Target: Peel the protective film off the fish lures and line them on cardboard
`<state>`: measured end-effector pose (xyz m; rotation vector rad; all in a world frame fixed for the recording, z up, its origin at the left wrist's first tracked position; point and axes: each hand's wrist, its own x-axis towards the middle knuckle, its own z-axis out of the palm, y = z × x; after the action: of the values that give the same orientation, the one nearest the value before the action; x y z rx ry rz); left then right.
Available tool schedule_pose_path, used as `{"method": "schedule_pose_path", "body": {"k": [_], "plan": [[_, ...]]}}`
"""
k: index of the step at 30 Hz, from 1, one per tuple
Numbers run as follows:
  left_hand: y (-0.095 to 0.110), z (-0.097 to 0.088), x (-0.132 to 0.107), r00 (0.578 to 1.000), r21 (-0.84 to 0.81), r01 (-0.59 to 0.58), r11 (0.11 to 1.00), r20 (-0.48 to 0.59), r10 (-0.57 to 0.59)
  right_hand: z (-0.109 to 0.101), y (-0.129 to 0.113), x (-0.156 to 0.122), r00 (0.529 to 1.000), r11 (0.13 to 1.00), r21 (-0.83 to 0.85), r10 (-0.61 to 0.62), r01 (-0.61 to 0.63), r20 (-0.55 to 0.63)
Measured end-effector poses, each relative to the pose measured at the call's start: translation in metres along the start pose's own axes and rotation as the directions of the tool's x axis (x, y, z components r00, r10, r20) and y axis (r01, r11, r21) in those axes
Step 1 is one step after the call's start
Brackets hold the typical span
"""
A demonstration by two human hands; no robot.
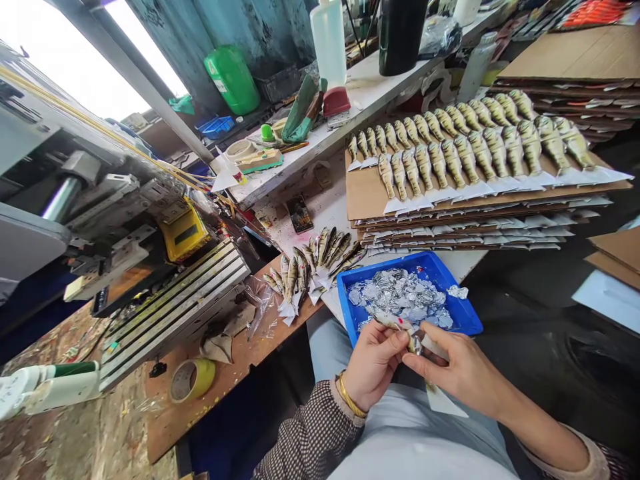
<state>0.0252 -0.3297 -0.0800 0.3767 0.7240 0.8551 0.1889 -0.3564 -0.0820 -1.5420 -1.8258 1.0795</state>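
The green jug (234, 77) bears a label (220, 87) too small to read; my left hand (374, 360) pinches a lure (393, 323), pale with a red spot, over the near edge of the blue tray (464, 312); my right hand (457, 370) grips its silvery end; two fish rows (467, 160) line the cardboard (364, 197) by the white shelf (300, 160).

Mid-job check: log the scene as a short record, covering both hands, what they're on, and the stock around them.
Left hand: pinching a fish
Right hand: fingers at the same fish, exact grip hidden
Tray: blue, just beyond the hands, holding foil
Fish rows: two, on top of stacked cardboard
Loose fish: bunched left of the tray
Tape: yellow roll, left of the hands
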Motion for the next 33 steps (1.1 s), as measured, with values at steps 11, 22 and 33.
{"method": "schedule_pose_path", "body": {"k": [11,22,33], "plan": [[0.003,0.002,0.002,0.999,-0.004,-0.016,1.000,-0.048,0.016,0.003,0.009,0.000,0.975,0.955,-0.228,-0.212,0.192,-0.069],[0.005,0.001,0.011,0.993,-0.009,-0.032,0.999,-0.111,0.031,-0.008,0.012,0.001,0.913,0.958,-0.172,-0.273,0.229,-0.303],[0.012,0.017,0.029,0.967,0.072,-0.107,0.992,-0.226,0.120,-0.005,-0.010,0.018,0.789,0.901,-0.153,-0.430,0.406,-0.439]]}}
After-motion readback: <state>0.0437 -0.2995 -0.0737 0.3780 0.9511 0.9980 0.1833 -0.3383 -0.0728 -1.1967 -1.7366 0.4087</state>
